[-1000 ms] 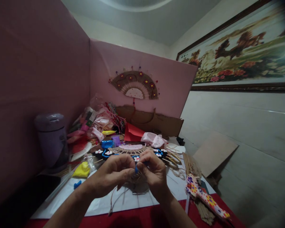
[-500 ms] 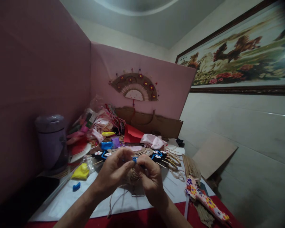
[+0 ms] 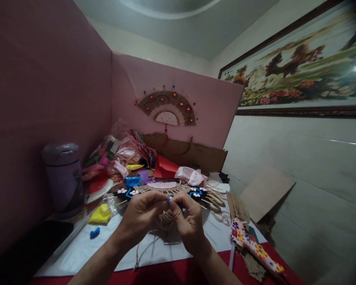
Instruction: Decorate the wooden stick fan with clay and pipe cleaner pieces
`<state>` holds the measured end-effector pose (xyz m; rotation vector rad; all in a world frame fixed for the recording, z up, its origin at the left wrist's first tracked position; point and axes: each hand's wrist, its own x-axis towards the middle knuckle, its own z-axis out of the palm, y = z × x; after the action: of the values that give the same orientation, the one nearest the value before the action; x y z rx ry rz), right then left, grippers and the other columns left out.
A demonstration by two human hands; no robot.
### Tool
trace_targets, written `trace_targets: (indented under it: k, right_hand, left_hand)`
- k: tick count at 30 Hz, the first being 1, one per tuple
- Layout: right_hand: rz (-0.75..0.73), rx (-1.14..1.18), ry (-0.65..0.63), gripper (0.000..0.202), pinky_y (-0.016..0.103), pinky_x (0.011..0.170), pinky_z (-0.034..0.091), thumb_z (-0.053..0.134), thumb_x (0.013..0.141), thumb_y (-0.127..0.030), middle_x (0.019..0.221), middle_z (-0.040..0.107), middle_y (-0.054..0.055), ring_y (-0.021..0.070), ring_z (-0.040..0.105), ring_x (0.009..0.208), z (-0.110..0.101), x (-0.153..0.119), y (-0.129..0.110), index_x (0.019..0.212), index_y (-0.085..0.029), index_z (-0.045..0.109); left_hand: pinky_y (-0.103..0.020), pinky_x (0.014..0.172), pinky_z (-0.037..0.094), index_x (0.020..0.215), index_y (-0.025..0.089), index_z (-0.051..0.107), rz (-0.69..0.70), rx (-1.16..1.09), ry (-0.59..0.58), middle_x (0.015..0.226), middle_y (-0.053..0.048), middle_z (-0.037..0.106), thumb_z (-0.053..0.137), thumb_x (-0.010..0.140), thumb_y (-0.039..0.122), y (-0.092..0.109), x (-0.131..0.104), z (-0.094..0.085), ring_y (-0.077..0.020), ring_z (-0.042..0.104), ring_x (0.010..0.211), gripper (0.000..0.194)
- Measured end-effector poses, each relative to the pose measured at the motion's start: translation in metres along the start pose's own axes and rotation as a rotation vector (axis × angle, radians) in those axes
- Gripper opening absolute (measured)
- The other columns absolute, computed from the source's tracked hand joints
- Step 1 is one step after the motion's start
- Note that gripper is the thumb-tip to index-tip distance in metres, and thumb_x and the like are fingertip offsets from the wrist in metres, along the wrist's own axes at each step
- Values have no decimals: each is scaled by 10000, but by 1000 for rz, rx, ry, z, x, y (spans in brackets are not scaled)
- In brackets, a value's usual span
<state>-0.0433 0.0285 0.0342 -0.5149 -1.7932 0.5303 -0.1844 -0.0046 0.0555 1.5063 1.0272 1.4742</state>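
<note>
Over the middle of the table, my left hand (image 3: 141,211) and my right hand (image 3: 188,221) meet, both closed in a pinch. Between their fingertips is a small bit of blue clay (image 3: 167,200), mostly covered by the fingers. Behind them lies a black craft fan (image 3: 199,194) with blue lines, white flowers and thin sticks; its middle is partly hidden by my hands. A ball of twine (image 3: 166,218) shows below and between the hands. To the left, a blue clay lump (image 3: 94,232) rests on the white sheet (image 3: 160,257), near a yellow clay lump (image 3: 100,213).
A lidded purple cup (image 3: 62,178) stands at the left. Bags, ribbons and red paper (image 3: 166,166) crowd the back. A finished fan (image 3: 167,107) hangs on the pink board. At the right lie cardboard strips and a flower-patterned object (image 3: 255,247).
My left fingers have lowered and straightened a little, closing further round the blue clay. The view has shifted very slightly; the other things stay put.
</note>
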Motion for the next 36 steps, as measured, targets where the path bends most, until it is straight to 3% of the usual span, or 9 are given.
trace_targets:
  k: [4,9,18,23,29,36]
  right_hand:
    - [33,-18,9,174,237,586,356,497,871,-264,667,520,-11,115,485,616,0,0,1,732,-172,549]
    - [23,-34,3,176,241,578,346,493,871,-265,659,511,-12,117,477,606,-1,1,1,728,-175,541]
    - [-98,-137,-43,125,252,572,331,510,848,-211,662,513,-5,123,464,607,-3,3,2,732,-174,536]
    - [-193,-250,7,52,267,610,345,499,843,-160,728,548,23,148,500,677,-4,2,4,821,-175,544]
    - [-331,-322,-131,61,277,622,335,482,832,-136,711,539,28,156,499,692,-5,0,-4,799,-172,519]
    - [-127,-78,-94,155,242,596,336,433,892,-197,682,492,-9,114,457,630,-2,0,-4,768,-182,525]
  left_hand:
    - [-188,445,444,825,137,696,-60,-81,-27,614,-7,631,646,725,384,1,-1,0,-79,530,451,271]
    - [-172,442,447,794,133,683,-91,-63,-45,621,-2,632,654,726,358,6,0,-4,-75,546,469,237]
    - [-215,447,471,776,107,656,-134,14,-134,597,2,586,647,723,358,8,0,-18,-90,532,472,257]
    - [-178,432,422,777,114,636,-74,49,-49,590,14,574,627,743,355,10,2,-17,-72,505,469,244]
    - [-187,463,407,760,119,636,72,258,-1,587,4,571,574,785,308,6,2,-16,-85,505,497,200]
    - [-182,472,399,672,124,645,158,361,-139,566,7,556,553,720,120,3,-2,-18,-83,491,505,103]
